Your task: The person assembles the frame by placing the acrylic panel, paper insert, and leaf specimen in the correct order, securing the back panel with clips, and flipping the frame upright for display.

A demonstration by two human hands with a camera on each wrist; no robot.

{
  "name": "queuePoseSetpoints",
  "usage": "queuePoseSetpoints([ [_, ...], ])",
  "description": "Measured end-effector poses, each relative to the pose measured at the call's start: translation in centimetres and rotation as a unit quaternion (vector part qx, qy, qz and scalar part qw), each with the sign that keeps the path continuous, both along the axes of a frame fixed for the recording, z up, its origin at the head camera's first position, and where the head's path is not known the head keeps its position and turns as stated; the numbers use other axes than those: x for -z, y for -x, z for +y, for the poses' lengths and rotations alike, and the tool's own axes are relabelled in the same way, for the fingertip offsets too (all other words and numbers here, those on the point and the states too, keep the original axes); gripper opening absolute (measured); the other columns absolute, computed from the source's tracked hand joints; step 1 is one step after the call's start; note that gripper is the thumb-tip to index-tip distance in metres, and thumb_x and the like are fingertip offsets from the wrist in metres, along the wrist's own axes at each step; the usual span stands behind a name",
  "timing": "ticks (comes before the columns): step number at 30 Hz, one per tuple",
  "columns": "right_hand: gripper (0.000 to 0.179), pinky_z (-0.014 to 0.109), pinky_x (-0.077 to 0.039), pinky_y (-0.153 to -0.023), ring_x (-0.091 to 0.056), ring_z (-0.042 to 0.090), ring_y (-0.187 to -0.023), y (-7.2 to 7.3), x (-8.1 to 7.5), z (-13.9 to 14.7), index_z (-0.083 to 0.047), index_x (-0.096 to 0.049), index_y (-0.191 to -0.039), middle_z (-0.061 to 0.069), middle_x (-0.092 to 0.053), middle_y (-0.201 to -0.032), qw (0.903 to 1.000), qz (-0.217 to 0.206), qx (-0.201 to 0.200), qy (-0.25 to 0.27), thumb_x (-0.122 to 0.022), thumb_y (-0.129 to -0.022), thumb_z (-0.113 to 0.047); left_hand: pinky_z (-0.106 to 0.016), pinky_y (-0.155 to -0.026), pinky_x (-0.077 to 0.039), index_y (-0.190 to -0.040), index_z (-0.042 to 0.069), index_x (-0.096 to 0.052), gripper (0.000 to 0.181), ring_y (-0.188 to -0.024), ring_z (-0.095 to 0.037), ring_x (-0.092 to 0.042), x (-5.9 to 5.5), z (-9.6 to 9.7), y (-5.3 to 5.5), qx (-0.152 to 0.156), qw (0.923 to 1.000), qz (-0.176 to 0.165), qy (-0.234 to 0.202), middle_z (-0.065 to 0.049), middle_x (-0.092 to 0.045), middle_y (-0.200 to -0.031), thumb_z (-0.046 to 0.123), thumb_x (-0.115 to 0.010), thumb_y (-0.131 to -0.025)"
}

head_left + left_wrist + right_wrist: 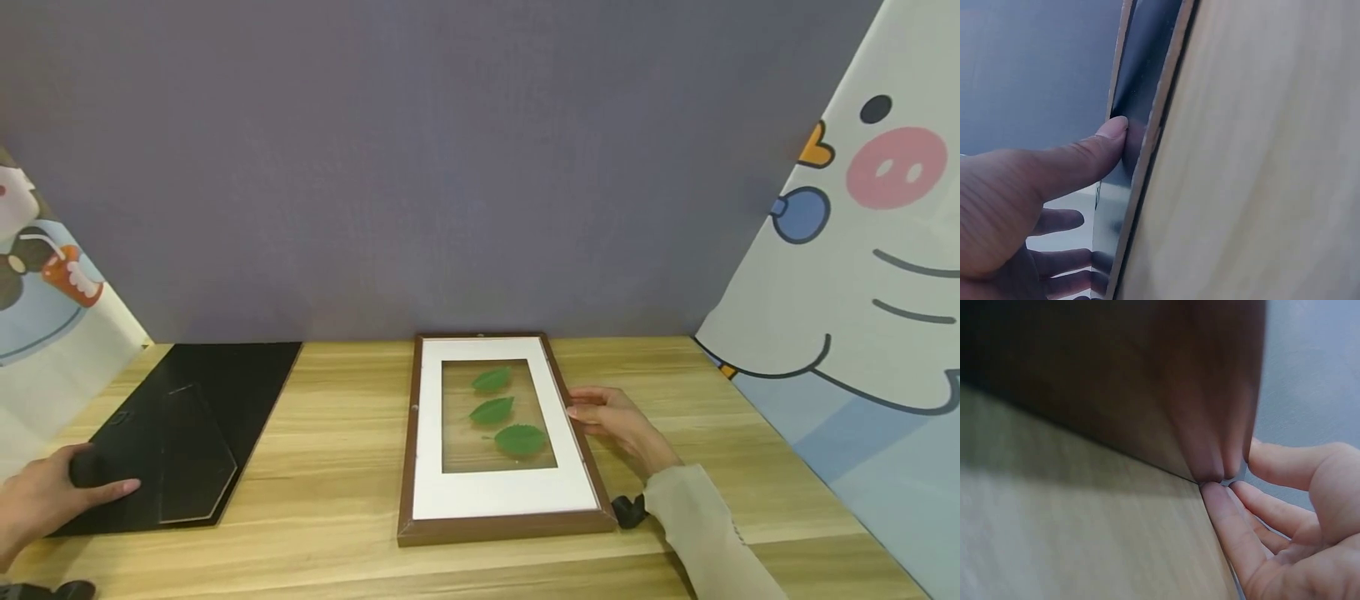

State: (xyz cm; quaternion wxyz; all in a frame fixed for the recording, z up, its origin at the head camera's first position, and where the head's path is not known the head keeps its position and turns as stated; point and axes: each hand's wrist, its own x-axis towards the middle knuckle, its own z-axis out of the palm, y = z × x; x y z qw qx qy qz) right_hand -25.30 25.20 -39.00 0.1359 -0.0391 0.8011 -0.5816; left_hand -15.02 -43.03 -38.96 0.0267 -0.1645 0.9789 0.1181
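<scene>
A brown picture frame [506, 527] lies face up near the middle of the table in the head view. Inside its white mat [510, 497], three green leaves [492, 410] show in the window. My right hand [618, 425] pinches the frame's right edge. In the right wrist view, the thumb meets the frame's upper edge while fingertips [1217, 497] press low at its dark side [1110, 381]. A black backing board [240, 375] with a folded easel leg [197, 462] lies at the left. My left hand [45, 500] rests on its left side, thumb extended over it.
The light wooden table [330, 467] carries both pieces. A grey panel [420, 167] rises behind it, and cartoon-printed panels [862, 317] flank the sides. A small black object [628, 511] sits by the right wrist.
</scene>
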Motion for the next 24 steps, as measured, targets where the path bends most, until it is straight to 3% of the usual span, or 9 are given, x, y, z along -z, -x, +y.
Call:
queuePoseSetpoints([
  [12,0.054,0.039,-0.051,-0.095,-0.06,0.018,-0.108,0.0,0.2,0.1,0.011,-0.039,-0.137,0.029,-0.047,-0.135,1.0,0.002,0.003,0.006,-0.06,-0.092,-0.009,-0.071,-0.089,-0.033,-0.125,-0.028,-0.025,0.106,-0.106,-0.067,-0.032,-0.3,1.4,-0.2,0.055,0.9973,0.029,-0.038,-0.056,-0.026,-0.118,0.055,-0.072,-0.077],
  [19,0.054,0.042,-0.05,-0.097,-0.058,0.024,-0.113,0.1,0.2,0.0,0.011,-0.04,-0.137,0.03,-0.046,-0.137,1.0,0.001,0.004,0.001,-0.061,-0.092,-0.009,-0.069,-0.083,-0.038,-0.121,-0.027,-0.029,0.101,-0.102,-0.068,-0.036,-0.8,2.4,-0.4,0.086,0.9954,0.036,-0.023,-0.056,-0.03,-0.117,0.052,-0.072,-0.078],
  [24,0.054,0.045,-0.049,-0.098,-0.057,0.03,-0.117,0.0,0.1,-0.1,0.01,-0.041,-0.137,0.03,-0.046,-0.137,0.9999,0.0,0.005,-0.01,-0.062,-0.091,-0.01,-0.07,-0.082,-0.038,-0.121,-0.027,-0.031,0.102,-0.101,-0.068,-0.037,-0.7,2.7,0.0,0.09,0.9953,0.031,-0.018,-0.056,-0.032,-0.117,0.055,-0.072,-0.076],
])
